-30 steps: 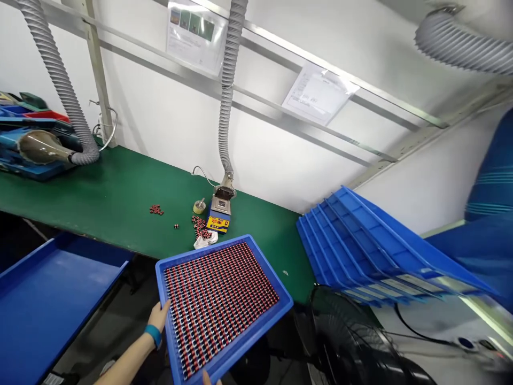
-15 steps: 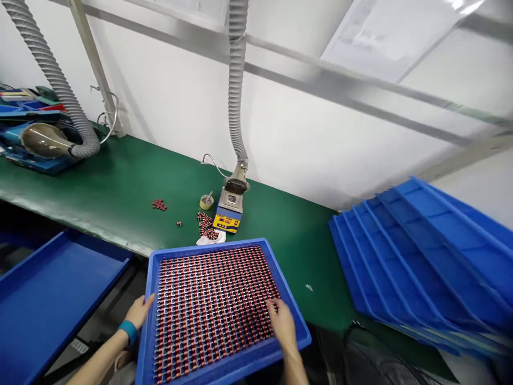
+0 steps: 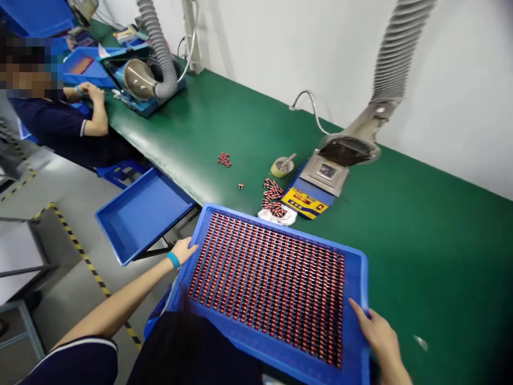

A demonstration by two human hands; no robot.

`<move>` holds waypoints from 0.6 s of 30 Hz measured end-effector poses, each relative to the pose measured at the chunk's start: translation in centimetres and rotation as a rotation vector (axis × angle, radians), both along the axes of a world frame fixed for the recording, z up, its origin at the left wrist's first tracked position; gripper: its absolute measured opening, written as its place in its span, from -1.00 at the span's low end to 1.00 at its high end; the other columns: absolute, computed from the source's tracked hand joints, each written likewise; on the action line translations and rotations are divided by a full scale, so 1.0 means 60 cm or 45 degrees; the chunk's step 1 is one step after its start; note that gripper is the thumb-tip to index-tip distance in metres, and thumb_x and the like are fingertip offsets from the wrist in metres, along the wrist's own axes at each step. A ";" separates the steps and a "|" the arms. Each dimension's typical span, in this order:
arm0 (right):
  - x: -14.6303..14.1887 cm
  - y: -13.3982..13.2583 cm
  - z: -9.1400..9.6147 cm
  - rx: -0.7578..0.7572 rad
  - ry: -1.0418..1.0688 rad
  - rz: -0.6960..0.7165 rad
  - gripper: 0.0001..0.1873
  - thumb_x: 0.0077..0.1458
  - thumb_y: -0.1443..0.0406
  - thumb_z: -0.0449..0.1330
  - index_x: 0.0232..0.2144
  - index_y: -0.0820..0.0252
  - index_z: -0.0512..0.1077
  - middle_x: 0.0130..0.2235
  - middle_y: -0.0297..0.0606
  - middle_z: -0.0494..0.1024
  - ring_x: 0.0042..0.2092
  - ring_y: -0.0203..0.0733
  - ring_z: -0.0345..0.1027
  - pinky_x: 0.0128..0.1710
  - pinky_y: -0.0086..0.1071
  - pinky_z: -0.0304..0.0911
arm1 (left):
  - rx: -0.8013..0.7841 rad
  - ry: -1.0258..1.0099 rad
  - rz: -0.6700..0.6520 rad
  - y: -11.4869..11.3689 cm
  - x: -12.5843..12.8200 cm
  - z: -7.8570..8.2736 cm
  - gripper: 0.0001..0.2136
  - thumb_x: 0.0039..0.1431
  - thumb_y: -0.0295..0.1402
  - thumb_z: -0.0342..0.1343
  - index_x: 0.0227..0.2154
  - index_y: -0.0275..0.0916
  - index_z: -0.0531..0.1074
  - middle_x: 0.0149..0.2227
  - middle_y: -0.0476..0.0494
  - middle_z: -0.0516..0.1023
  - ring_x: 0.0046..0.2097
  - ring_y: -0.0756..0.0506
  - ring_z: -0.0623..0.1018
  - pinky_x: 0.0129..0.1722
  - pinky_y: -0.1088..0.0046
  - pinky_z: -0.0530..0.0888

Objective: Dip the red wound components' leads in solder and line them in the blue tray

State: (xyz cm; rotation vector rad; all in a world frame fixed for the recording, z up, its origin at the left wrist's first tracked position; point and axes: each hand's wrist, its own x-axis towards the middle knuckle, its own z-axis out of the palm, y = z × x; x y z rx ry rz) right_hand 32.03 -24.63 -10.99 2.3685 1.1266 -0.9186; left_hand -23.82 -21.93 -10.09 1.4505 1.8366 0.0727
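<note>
While the left hand (image 3: 181, 252) and right hand (image 3: 380, 339) are gripping opposite rims of a blue plastic tray (image 3: 355, 267), the fingers (image 3: 360, 313) are curling over its edges, keeping the tray's rows of red-and-black cylindrical components (image 3: 266, 289) between both hands, near the green bench (image 3: 433, 256).

Bright, even light; white wall (image 3: 452, 91) pale, shadows soft. Faint sheen on green bench (image 3: 425, 256). Wide-angle bending toward edges, hose (image 3: 401, 48) warped; tray (image 3: 272, 289) rows slightly soft.
</note>
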 end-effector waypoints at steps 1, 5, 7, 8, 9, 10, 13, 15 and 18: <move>-0.014 -0.014 0.000 -0.012 0.008 0.000 -0.43 0.07 -0.04 -0.16 -0.27 0.29 0.40 -0.20 0.10 0.52 -0.14 0.14 0.39 -0.19 -0.25 0.26 | -0.004 0.041 -0.016 -0.001 -0.014 0.008 -0.71 0.10 -0.21 -0.09 -0.28 -0.30 0.39 -0.23 -0.26 0.53 -0.18 -0.21 0.51 -0.15 0.34 0.39; -0.095 -0.066 0.015 -0.004 0.019 -0.021 -0.46 0.06 -0.04 -0.18 -0.38 0.24 0.39 -0.24 0.08 0.53 -0.14 0.15 0.39 -0.18 -0.24 0.25 | 0.010 0.166 -0.081 -0.005 -0.083 0.042 -0.72 0.13 -0.22 -0.14 -0.29 -0.30 0.37 -0.27 -0.27 0.53 -0.21 -0.22 0.52 -0.17 0.32 0.39; -0.144 -0.080 0.028 0.056 0.020 -0.032 -0.48 0.06 -0.03 -0.17 -0.41 0.24 0.38 -0.26 0.10 0.53 -0.14 0.17 0.38 -0.17 -0.23 0.24 | 0.024 0.195 -0.119 -0.008 -0.124 0.054 -0.71 0.15 -0.23 -0.17 -0.27 -0.30 0.36 -0.25 -0.27 0.53 -0.19 -0.22 0.52 -0.15 0.32 0.38; -0.169 -0.085 0.035 0.094 0.023 -0.038 -0.49 0.06 -0.02 -0.16 -0.41 0.24 0.38 -0.26 0.10 0.53 -0.14 0.18 0.38 -0.16 -0.23 0.23 | 0.029 0.204 -0.136 -0.011 -0.146 0.058 -0.71 0.15 -0.23 -0.18 -0.27 -0.30 0.35 -0.24 -0.27 0.52 -0.18 -0.22 0.51 -0.14 0.33 0.38; -0.194 -0.088 0.041 0.125 0.024 -0.044 -0.49 0.06 -0.01 -0.16 -0.40 0.25 0.39 -0.26 0.11 0.53 -0.13 0.18 0.38 -0.16 -0.22 0.23 | 0.031 0.211 -0.149 -0.015 -0.170 0.061 -0.71 0.15 -0.24 -0.18 -0.26 -0.29 0.35 -0.23 -0.27 0.52 -0.17 -0.21 0.51 -0.13 0.34 0.38; -0.219 -0.090 0.047 0.152 0.017 -0.048 -0.49 0.06 -0.01 -0.16 -0.39 0.26 0.39 -0.24 0.12 0.52 -0.12 0.19 0.37 -0.15 -0.22 0.22 | 0.032 0.218 -0.158 -0.021 -0.195 0.063 -0.71 0.15 -0.24 -0.19 -0.25 -0.29 0.34 -0.22 -0.28 0.52 -0.16 -0.21 0.51 -0.12 0.34 0.37; -0.301 -0.099 0.062 0.224 -0.023 -0.046 -0.45 0.06 -0.02 -0.16 -0.35 0.31 0.40 -0.21 0.15 0.51 -0.10 0.20 0.35 -0.13 -0.21 0.20 | 0.042 0.219 -0.169 -0.046 -0.282 0.067 -0.70 0.16 -0.21 -0.21 -0.23 -0.27 0.32 -0.19 -0.26 0.51 -0.13 -0.19 0.50 -0.10 0.36 0.36; -0.364 -0.108 0.070 0.282 -0.022 -0.028 -0.44 0.07 -0.02 -0.16 -0.31 0.31 0.41 -0.21 0.10 0.51 -0.11 0.15 0.36 -0.14 -0.25 0.20 | 0.047 0.222 -0.152 -0.067 -0.349 0.070 -0.68 0.15 -0.19 -0.21 -0.25 -0.29 0.32 -0.22 -0.27 0.51 -0.15 -0.21 0.50 -0.11 0.34 0.37; -0.465 -0.114 0.076 0.369 0.013 0.042 -0.45 0.09 -0.01 -0.16 -0.28 0.28 0.43 -0.21 0.01 0.53 -0.12 0.04 0.38 -0.17 -0.33 0.20 | 0.066 0.224 -0.068 -0.103 -0.460 0.073 -0.66 0.13 -0.18 -0.17 -0.28 -0.38 0.32 -0.28 -0.30 0.50 -0.17 -0.25 0.50 -0.11 0.26 0.36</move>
